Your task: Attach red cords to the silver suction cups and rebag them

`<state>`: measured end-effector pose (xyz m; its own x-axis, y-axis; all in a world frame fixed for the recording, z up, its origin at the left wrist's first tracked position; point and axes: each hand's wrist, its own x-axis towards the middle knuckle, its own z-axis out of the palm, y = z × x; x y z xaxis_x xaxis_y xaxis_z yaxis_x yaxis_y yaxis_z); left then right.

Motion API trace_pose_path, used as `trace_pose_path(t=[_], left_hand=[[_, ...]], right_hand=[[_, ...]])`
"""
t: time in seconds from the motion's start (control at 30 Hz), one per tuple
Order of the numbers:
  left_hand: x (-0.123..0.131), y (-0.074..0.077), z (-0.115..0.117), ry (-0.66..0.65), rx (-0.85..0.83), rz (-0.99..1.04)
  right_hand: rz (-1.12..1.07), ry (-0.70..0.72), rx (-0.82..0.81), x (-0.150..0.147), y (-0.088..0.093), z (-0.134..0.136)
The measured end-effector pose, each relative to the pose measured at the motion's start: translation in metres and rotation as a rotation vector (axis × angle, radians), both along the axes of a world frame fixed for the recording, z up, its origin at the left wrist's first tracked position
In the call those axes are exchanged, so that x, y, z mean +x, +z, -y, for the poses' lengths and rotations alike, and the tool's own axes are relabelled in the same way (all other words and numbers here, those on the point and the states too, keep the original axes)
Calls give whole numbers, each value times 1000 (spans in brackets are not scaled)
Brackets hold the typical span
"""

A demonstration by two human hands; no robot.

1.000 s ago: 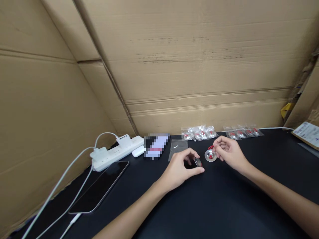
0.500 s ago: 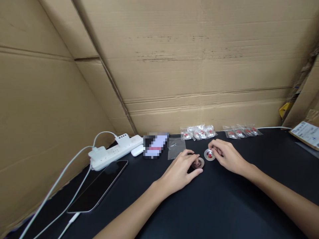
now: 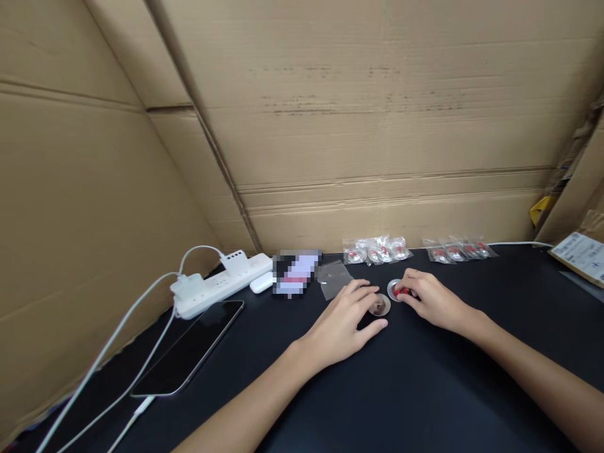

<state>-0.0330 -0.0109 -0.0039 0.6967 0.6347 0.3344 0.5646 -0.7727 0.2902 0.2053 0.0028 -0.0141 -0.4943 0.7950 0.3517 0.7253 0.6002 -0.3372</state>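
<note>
One shiny disc point(image 3: 382, 306) lay flat on the black worktop point(image 3: 401, 390), my left hand point(image 3: 343, 326) loosely open at its left edge, thumb spread clear and nothing gripped. Just beyond, to the right, lay a second disc point(image 3: 392, 287); my right hand point(image 3: 430, 299) had its fingers curled over the red piece point(image 3: 401, 292) on it, whether gripping I couldn't tell. Farther off were a clear bag point(image 3: 335, 280), then bagged discs point(image 3: 376, 254) by the cardboard wall point(image 3: 377, 138).

I observe a creased cardboard wall point(image 3: 330, 145) at twelve o'clock, a cardboard side panel point(image 3: 70, 220) at nine, and a black tabletop point(image 3: 401, 396) at six, under soft light.
</note>
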Motion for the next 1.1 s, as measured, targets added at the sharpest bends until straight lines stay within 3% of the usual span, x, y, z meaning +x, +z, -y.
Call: trace_pose_path(t=[0.43, 0.8, 0.9, 1.1], left_hand=[[4, 4, 12, -123, -91, -90], [5, 5, 12, -143, -72, -46], [6, 5, 13, -141, -54, -43], [6, 9, 13, -114, -11, -18]], right_hand=[[-67, 76, -19, -5, -2, 8], [-534, -54, -300, -1, -17, -17], [-545, -109, -280, 2, -19, -19], [-288, -125, 20, 10, -16, -17]])
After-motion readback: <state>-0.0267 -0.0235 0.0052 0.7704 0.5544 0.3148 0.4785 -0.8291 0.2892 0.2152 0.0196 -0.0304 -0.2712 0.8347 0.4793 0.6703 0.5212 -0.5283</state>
